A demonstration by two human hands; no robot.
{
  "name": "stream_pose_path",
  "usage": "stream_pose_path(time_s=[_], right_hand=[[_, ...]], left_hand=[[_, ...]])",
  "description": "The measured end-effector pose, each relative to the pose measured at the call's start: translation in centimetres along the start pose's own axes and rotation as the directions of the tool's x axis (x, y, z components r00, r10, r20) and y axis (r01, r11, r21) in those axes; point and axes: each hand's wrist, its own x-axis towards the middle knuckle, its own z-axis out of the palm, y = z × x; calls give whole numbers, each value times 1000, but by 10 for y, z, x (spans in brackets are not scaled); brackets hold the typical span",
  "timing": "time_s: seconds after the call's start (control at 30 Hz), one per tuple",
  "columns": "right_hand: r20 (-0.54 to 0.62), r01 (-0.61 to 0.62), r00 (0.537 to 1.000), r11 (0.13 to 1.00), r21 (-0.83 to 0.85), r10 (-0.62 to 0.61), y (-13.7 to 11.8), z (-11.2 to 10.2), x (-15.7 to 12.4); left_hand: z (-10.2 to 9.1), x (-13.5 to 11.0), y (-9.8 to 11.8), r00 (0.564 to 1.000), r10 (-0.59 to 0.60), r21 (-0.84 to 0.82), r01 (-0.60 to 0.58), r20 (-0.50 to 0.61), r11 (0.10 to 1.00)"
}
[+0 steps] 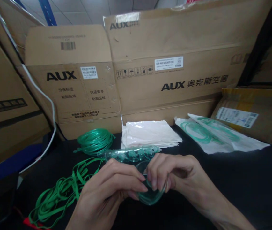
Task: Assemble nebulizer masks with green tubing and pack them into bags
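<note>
Both hands pinch a clear green, round plastic piece (150,199) with a curved rim, held above the black table. Whether it is a mask cup or a coil of tube I cannot tell. My left hand (112,188) grips its left side, fingertips reaching over the opening. My right hand (174,172) is closed on the upper right side, fingers curled inward and the thumb behind. Just beyond the hands lies a row of clear green plastic parts (131,154), partly covered by them. Left of my left hand is a loose heap of green elastic strap (62,188).
A coil of green tubing (95,140) lies behind the straps. A stack of white bags (150,132) sits at the back middle. Right of it are packets with green tubing (205,134) and a taped cardboard box (253,111). Large cardboard panels (138,86) wall the back; a white cable (51,102) hangs left.
</note>
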Motion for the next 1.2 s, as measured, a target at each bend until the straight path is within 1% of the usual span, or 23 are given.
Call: stream_pose_path(time_s=[0.13,0.2,0.33,0.43,0.6,0.73,0.87,0.97,1.07,1.13,1.2], right_hand=[[51,2,999,997,71,-5,2,4,-1],[74,-6,997,995,100,-1,2,6,-1],[68,-8,998,994,105,0,3,10,0],[68,5,998,994,107,-13,5,10,0],[65,19,998,995,102,-26,6,10,0],[79,24,996,997,75,-29,0,15,1],[87,-25,996,999,40,21,-2,16,0],[94,-60,994,995,80,52,0,14,-2],[92,-74,994,992,105,64,0,12,-3],[80,-92,993,994,54,88,-2,13,-2],[68,-72,995,997,-26,74,-5,15,-1]], left_hand=[[-1,1,4,1000,3,-101,0,31,995],[-3,2,6,998,4,-121,3,58,993],[-5,5,9,990,61,-23,-58,129,998],[-2,7,12,989,95,20,-98,112,995],[3,4,15,997,56,-4,-56,59,998],[1,3,15,997,40,-11,-39,59,999],[-2,4,13,996,63,26,-64,68,998],[-2,5,12,996,57,39,-59,72,997],[-2,4,12,998,41,32,-43,47,999],[-2,5,14,999,35,45,-36,32,998],[-2,5,16,999,40,66,-42,30,997]])
